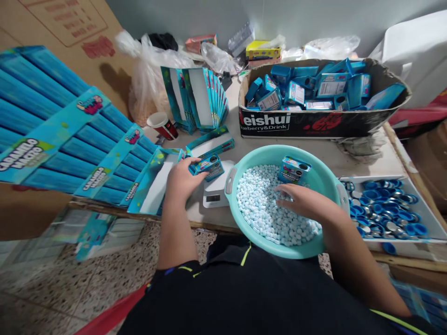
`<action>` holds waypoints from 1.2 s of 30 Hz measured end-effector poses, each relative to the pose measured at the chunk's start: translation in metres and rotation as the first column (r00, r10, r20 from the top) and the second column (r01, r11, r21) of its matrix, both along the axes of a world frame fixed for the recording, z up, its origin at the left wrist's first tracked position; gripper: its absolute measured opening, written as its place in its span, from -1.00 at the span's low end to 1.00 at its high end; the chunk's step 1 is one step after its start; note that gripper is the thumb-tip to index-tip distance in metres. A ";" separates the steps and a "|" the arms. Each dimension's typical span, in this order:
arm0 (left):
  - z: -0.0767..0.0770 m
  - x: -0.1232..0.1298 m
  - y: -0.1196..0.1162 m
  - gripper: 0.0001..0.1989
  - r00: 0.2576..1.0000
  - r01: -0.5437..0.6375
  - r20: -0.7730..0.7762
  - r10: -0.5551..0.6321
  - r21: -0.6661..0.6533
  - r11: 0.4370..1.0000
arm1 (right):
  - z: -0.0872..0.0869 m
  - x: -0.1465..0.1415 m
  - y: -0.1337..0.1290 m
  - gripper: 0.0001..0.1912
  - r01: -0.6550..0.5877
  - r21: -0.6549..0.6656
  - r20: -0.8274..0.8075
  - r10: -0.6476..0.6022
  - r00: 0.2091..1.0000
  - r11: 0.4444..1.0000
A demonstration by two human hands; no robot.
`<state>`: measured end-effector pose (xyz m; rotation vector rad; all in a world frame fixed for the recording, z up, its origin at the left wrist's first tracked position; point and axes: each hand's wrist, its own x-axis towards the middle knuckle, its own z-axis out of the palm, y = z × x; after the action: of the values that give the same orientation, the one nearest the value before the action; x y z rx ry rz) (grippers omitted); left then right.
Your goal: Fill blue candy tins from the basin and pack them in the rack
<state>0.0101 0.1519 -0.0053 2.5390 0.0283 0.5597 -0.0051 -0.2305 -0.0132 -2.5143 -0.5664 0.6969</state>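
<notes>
My left hand (183,179) grips a small blue candy box (213,168) between thumb and fingers, at the edge of a white digital scale (213,197). In front of me sits a turquoise basin (326,174) with a bed of small pale blue and white candies (260,204). Over those candies is my right hand (300,200), fingers stretched to the left and apart from the thumb. Just beyond its fingers, a second blue candy box (294,170) stands in the basin. Whether my right hand touches this box is unclear.
Behind the basin, a cut-down carton (296,124) holds many blue boxes. A white tray (431,204) of blue caps lies right. Folded blue display cartons (80,130) fan out left; more stand upright (199,100) beside a red cup (163,125).
</notes>
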 end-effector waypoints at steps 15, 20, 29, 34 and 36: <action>0.038 -0.006 -0.063 -0.44 0.804 0.551 0.048 -0.592 0.311 0.774 | 0.007 -0.001 0.001 -0.55 -0.003 0.039 0.011 0.003 1.000 0.999; 0.039 -0.005 -0.065 -0.47 0.781 0.597 0.018 -0.624 0.269 0.756 | 0.008 0.000 0.002 -0.52 -0.014 0.007 -0.004 0.014 1.000 1.000; 0.013 -0.003 -0.063 -0.60 0.924 0.325 0.215 -0.315 -0.010 0.946 | 0.005 0.000 0.001 -0.53 0.005 0.029 0.000 -0.005 1.000 1.000; -0.026 0.011 -0.033 -0.60 0.963 0.250 0.194 -0.189 -0.369 0.895 | 0.002 0.000 -0.001 -0.52 -0.021 0.028 0.001 0.021 1.000 0.999; -0.041 0.011 -0.023 -0.57 0.972 0.232 0.141 -0.189 -0.442 0.866 | 0.003 0.000 0.000 -0.52 -0.019 0.014 -0.011 0.019 1.000 1.000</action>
<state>0.0212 0.1291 -0.0461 2.0221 -0.1362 0.5133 -0.0054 -0.2309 -0.0102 -2.4935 -0.5902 0.7105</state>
